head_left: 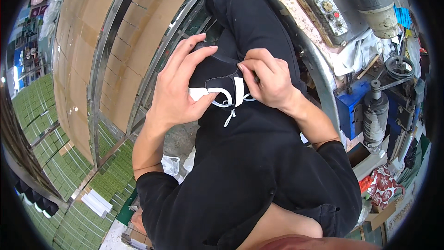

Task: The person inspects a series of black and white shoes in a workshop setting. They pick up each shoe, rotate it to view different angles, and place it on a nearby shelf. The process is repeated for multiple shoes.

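A black stitched piece (217, 71) with white trim sits between the person's hands, above the lap, in front of the black shirt (240, 166). A white strip (238, 91) stands up across its near side, and a thin pale loop (229, 118) dangles below. The left hand (178, 81) spans the piece, thumb on the white trim and fingers arched over the far side; how firmly it grasps, I cannot tell. The right hand (273, 81) pinches the black edge between thumb and bent forefinger.

Under and beyond the piece lie the dark trousers (261, 18). A strip of grey floor (178, 141) shows between left forearm and body, with a clear plastic bag (170, 165) near the elbow.

To the left, a metal-framed rack with cardboard panels (76, 65) runs close beside the left arm; green matting (34, 106) spreads farther out, white bars (97, 203) lying on it. To the right, the curved metal edge of a workbench (319, 65) passes near the right forearm, leaving a narrow gap. On it stand a grey machine (333, 16) and crumpled white plastic (354, 55); blue machinery with a handwheel (400, 67) is farther right.
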The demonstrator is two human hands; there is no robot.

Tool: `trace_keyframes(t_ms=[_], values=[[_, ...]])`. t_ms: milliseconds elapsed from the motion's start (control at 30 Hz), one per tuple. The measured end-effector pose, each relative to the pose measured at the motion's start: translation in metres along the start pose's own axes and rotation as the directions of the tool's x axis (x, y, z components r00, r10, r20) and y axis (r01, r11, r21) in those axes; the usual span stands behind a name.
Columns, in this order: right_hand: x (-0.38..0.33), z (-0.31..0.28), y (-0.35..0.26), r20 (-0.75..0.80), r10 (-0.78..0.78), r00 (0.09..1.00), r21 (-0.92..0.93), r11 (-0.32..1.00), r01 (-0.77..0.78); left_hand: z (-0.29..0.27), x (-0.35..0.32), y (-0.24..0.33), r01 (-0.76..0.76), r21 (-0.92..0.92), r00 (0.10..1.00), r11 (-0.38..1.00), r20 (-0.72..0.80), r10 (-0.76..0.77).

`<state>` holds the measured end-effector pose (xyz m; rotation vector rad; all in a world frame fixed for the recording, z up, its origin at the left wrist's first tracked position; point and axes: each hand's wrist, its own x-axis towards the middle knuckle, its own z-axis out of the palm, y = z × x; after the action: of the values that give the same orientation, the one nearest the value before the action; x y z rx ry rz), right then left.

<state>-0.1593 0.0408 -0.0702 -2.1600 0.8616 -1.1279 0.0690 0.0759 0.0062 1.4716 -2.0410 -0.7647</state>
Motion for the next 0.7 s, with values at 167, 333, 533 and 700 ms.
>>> trace_keyframes(t_ms=[167,333,533,700], values=[[0.001,-0.001,0.047,-0.114,0.136,0.984,-0.088,0.985,-0.147,0.003,-0.009,-0.01,0.082,-0.036,0.996,0.996,-0.027,-0.083],[-0.024,-0.017,0.109,-0.162,0.519,0.839,0.158,0.853,-0.497,-0.039,-0.033,-0.033,0.265,-0.458,0.897,0.848,-0.206,-0.392],[-0.031,0.002,0.106,-0.068,0.64,0.765,0.121,0.767,-0.63,-0.159,0.026,-0.061,0.184,-0.968,0.682,0.168,0.002,-0.731],[-0.02,0.005,0.11,-0.122,0.525,0.842,-0.034,0.846,-0.532,-0.23,0.177,-0.164,0.093,-0.951,0.753,0.296,-0.127,-0.645]])
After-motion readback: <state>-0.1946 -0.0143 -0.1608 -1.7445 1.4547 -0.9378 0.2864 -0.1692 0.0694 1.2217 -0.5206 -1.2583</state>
